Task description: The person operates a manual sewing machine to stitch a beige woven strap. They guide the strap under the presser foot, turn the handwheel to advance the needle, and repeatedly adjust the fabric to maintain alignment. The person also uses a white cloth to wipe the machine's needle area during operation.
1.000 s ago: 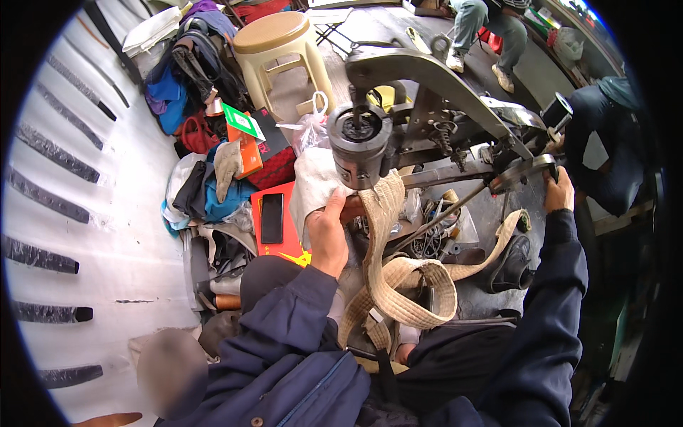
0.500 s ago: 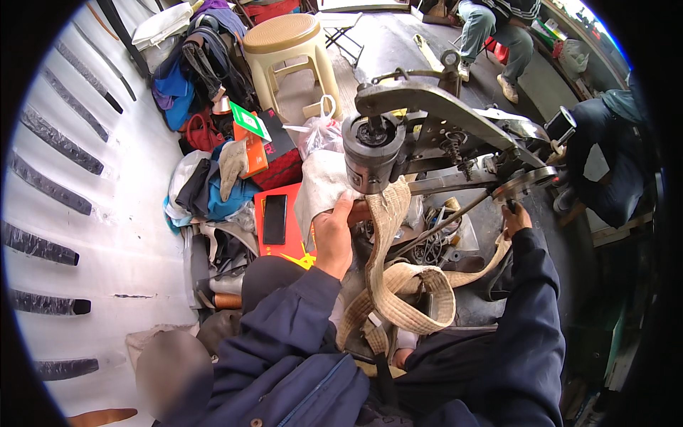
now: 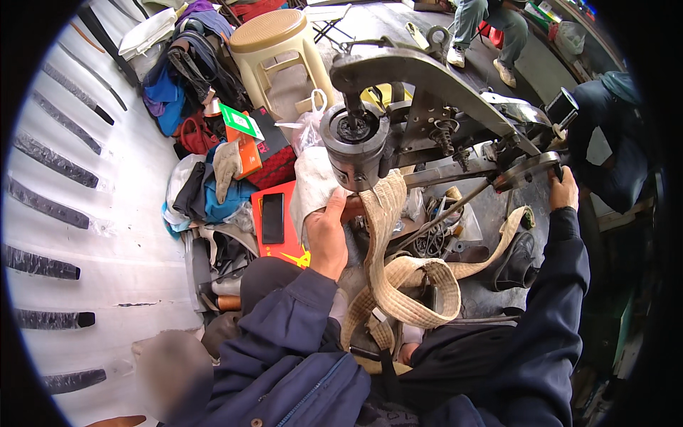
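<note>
A dark metal hand-cranked sewing machine [image 3: 441, 89] stands before me, its round head [image 3: 353, 146] toward my left. My left hand [image 3: 327, 238] is closed on white cloth [image 3: 311, 181] beside that head, thumb upward; its fingertips are partly hidden. A wide beige webbing strap [image 3: 384, 235] runs out from under the head, hangs down and loops above my lap. Whether the hand also grips the strap, I cannot tell. On the right, my right hand [image 3: 564, 191] is wrapped round the dark handle of the crank wheel [image 3: 528, 171].
A phone [image 3: 272, 218] lies on a red box [image 3: 286, 245], left of my left hand. Bags and clothes pile up behind it, near a beige stool [image 3: 274, 53]. Below the machine are loose parts [image 3: 434, 235] and a dark shoe [image 3: 515, 263]. Another person's legs [image 3: 491, 32] show at the far right.
My right hand has moved up and outward with the crank handle. The strap's far end and the dark shoe now show more fully. My left hand keeps its hold, and the view has shifted slightly.
</note>
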Demonstrator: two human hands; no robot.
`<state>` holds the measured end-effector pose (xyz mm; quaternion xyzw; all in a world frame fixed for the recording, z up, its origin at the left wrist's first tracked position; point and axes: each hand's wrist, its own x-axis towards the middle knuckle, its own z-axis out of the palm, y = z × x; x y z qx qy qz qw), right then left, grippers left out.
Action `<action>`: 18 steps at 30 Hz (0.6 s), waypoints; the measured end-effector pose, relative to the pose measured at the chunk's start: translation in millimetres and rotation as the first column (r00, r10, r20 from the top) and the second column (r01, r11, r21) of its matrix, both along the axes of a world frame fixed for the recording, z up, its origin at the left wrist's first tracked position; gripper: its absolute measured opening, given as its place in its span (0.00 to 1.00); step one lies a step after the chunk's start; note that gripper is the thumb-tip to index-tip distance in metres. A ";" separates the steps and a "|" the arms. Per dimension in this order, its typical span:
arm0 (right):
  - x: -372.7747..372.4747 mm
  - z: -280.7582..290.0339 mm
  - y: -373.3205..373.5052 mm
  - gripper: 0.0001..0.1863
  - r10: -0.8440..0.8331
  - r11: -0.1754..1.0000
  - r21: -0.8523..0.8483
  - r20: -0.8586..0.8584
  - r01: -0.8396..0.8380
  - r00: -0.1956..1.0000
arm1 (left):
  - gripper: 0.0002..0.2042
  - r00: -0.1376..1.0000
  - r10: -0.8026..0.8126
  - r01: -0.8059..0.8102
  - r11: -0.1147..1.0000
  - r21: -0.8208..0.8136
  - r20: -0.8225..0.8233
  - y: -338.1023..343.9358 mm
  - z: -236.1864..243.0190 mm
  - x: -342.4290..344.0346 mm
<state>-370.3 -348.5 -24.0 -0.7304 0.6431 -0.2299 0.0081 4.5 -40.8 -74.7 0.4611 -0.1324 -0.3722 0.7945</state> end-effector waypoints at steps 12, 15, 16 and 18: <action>-3.7 -2.3 -0.5 0.19 0.084 0.996 -0.031 0.046 -0.083 0.995 | 0.13 1.000 0.028 -0.028 1.000 0.014 0.003 0.3 -1.6 -0.6; -2.9 -7.4 -3.0 0.19 -0.025 1.000 0.008 -0.020 0.026 0.999 | 0.14 0.999 0.011 -0.010 0.999 -0.030 0.035 0.6 -0.1 -1.7; -4.2 -9.8 -3.6 0.19 -0.034 0.999 -0.013 -0.021 0.034 0.999 | 0.14 0.999 0.037 -0.037 0.999 0.001 0.018 -0.6 -0.9 -0.6; -6.9 -11.7 -7.2 0.20 -0.039 0.999 0.007 -0.054 0.039 0.998 | 0.13 0.998 0.058 -0.057 0.997 -0.043 0.029 -1.8 -5.7 -1.1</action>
